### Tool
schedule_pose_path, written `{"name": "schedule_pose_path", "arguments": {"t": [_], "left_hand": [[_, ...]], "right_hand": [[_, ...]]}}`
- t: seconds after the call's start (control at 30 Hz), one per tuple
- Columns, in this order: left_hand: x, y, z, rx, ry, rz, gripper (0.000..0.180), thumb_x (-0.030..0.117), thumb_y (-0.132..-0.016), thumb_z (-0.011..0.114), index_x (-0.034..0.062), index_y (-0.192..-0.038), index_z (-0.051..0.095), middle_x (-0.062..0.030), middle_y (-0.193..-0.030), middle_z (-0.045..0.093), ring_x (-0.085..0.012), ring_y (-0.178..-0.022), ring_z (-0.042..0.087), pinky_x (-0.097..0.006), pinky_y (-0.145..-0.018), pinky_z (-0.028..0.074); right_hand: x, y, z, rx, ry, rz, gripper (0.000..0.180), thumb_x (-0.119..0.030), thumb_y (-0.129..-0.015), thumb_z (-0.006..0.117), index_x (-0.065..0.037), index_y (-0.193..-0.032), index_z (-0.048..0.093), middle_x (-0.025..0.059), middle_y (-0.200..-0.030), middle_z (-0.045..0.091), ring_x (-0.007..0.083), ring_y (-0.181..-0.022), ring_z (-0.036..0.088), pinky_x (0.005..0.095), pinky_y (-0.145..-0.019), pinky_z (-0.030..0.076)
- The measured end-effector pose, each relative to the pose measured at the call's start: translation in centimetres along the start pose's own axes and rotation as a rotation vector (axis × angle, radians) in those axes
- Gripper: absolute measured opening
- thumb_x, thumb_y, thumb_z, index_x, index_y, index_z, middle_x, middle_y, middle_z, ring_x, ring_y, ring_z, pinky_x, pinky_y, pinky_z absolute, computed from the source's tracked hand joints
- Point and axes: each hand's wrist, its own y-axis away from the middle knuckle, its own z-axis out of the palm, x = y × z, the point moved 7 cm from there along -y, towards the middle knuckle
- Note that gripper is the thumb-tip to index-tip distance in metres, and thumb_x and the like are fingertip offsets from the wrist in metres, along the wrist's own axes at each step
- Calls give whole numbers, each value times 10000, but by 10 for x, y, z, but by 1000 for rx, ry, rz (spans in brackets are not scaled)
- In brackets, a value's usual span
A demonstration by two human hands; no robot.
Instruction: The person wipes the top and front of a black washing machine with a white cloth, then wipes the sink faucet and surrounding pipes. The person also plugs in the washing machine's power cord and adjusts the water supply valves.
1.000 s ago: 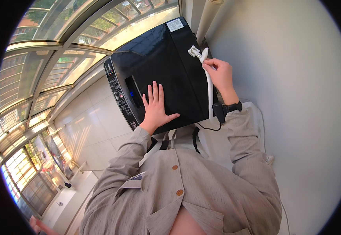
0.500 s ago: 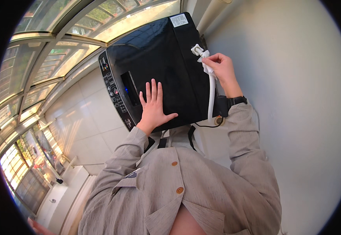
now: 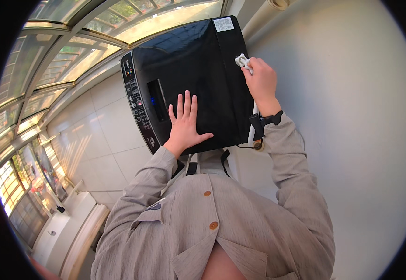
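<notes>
A black top-loading washing machine (image 3: pixel 212 93) stands in front of me. My left hand (image 3: pixel 184 127) lies flat on its dark lid, fingers spread. At the right rear of the top, my right hand (image 3: pixel 262 83) is closed around the upper end of a white hose (image 3: pixel 253 128), just below its white end fitting (image 3: pixel 241 60). The white tissue around the hose is now mostly hidden by my fingers. Below my wrist, the hose runs down along the machine's right side. A lit control panel (image 3: pixel 137 102) lines the left edge of the machine.
A plain wall (image 3: pixel 347 116) rises close on the right, with a pale pipe (image 3: pixel 263 21) at the back. Framed windows (image 3: pixel 65 60) curve along the left above a tiled surface (image 3: pixel 91 135). A white sink ledge (image 3: pixel 67 224) stands at lower left. A black cord (image 3: pixel 245 147) trails near the hose.
My right hand has gone from pinching the tissue on the hose to wrapping round the hose just below its fitting. My left hand stays flat on the lid. The view has shifted slightly.
</notes>
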Motion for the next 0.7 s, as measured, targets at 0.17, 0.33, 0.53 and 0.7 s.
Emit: {"name": "schedule_pose_path", "arguments": {"t": [0.17, 0.33, 0.53, 0.7], "left_hand": [[0, 1, -1, -1, 3, 1, 1530, 717, -688, 917, 22, -1799, 128, -227, -1887, 32, -438, -1743, 24, -726, -1319, 59], [-1, 1, 0, 1, 6, -2, 1529, 702, -689, 925, 25, -1800, 123, -222, -1889, 26, -433, -1744, 20, -725, -1322, 57], [-2, 2, -1, 28, 30, 10, 1536, 692, -677, 935, 37, -1804, 122, -217, -1889, 27, -430, -1744, 21, -723, -1324, 58], [-2, 3, 2, 16, 19, 7, 1545, 726, -680, 913, 33, -1804, 110, -224, -1889, 21, -437, -1744, 15, -725, -1319, 47]], "right_hand": [[17, 0, -1, 16, -241, 62, 198, -148, -901, 905, -57, -888, 730, 80, -880, 747, 282, -748, 698, 397, -674, 552], [76, 22, 43, -247, -1207, 919, 209, -208, -1051, 829, -4, -1014, 798, 83, -1057, 808, 155, -876, 745, 339, -763, 600], [65, 29, 32, -244, -1274, 837, 193, -150, -1070, 761, 17, -1154, 809, 56, -1060, 811, 184, -899, 773, 366, -814, 627], [22, 0, 3, -131, -266, 134, 134, -120, -972, 837, 3, -1013, 803, 70, -968, 821, 147, -870, 770, 349, -768, 599]]}}
